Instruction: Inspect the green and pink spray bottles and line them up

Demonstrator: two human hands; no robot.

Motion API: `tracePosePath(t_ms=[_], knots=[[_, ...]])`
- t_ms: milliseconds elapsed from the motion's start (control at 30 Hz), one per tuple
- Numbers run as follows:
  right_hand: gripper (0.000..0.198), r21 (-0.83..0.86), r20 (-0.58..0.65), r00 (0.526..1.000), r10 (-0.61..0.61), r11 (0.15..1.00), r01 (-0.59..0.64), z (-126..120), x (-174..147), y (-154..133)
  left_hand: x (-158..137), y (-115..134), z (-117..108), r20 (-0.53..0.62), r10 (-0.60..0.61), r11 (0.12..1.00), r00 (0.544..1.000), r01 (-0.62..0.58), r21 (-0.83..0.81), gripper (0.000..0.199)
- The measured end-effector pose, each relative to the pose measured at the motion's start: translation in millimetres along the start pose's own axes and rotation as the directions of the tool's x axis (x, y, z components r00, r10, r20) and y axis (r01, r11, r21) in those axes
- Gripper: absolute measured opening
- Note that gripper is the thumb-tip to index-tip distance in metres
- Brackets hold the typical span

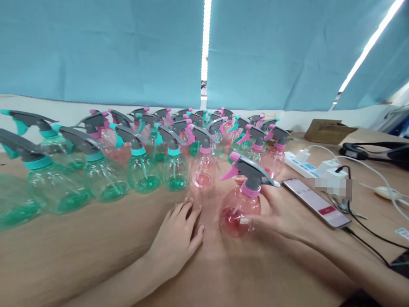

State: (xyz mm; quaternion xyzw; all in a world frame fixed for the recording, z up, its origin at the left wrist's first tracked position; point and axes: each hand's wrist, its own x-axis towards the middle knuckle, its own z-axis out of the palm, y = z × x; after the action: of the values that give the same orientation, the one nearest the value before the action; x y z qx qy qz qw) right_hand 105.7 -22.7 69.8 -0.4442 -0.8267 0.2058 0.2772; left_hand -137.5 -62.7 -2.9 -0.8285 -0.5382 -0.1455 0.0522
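My right hand (272, 209) is wrapped round a pink spray bottle (234, 215) with a grey trigger head and pink collar, its nozzle pointing left. The bottle is slightly tilted; I cannot tell whether its base touches the table. Flat on the tabletop lies my left hand (178, 235), fingers spread and nothing in it. Just beyond its fingertips stand a green spray bottle (175, 172) with a turquoise collar and another pink spray bottle (203, 169).
Several more green and pink spray bottles (143, 171) stand in rows along the wall. To the right lie a phone (317, 202), a power strip (301, 163) with cables, a white mouse (387, 192), a black headset (385, 153) and a cardboard piece (328, 131). Blue curtains (128, 43) hang behind.
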Motion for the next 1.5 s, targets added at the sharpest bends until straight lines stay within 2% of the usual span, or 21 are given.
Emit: tracePosePath(t_ms=[233, 333, 533, 667, 733, 967, 1500], knots=[[0.044, -0.110, -0.102, 0.995, -0.009, 0.994, -0.002, 5, -10, 18, -1, 0, -1, 0.021, 0.003, 0.999, 1.000, -0.003, 0.034, 0.036], [0.046, -0.207, -0.154, 0.986, -0.057, 0.978, 0.024, 6, 4, 41, -1, -1, -2, 0.010, 0.010, 1.000, 1.000, -0.010, 0.022, 0.037], [0.044, -0.180, -0.199, 0.976, -0.087, 0.982, 0.051, 13, 53, 77, -1, -3, -1, -0.018, 0.025, 1.000, 1.000, -0.025, -0.003, 0.038], [0.062, -0.155, -0.226, 0.970, -0.094, 0.986, 0.060, 18, 73, 79, -2, -5, 1, -0.009, 0.025, 1.000, 1.000, -0.025, 0.004, 0.038], [0.065, -0.152, -0.224, 0.970, -0.096, 0.986, 0.063, 18, 77, 77, -2, -5, 2, 0.001, 0.027, 1.000, 1.000, -0.027, 0.016, 0.038], [0.055, -0.165, -0.201, 0.975, -0.096, 0.984, 0.063, 15, 83, 73, -2, -6, 2, -0.011, 0.028, 0.999, 1.000, -0.028, 0.024, 0.037], [0.052, -0.131, -0.199, 0.978, -0.069, 0.990, 0.043, 19, 100, 71, -2, -7, 3, -0.012, 0.035, 0.999, 0.999, -0.035, 0.015, 0.038]])
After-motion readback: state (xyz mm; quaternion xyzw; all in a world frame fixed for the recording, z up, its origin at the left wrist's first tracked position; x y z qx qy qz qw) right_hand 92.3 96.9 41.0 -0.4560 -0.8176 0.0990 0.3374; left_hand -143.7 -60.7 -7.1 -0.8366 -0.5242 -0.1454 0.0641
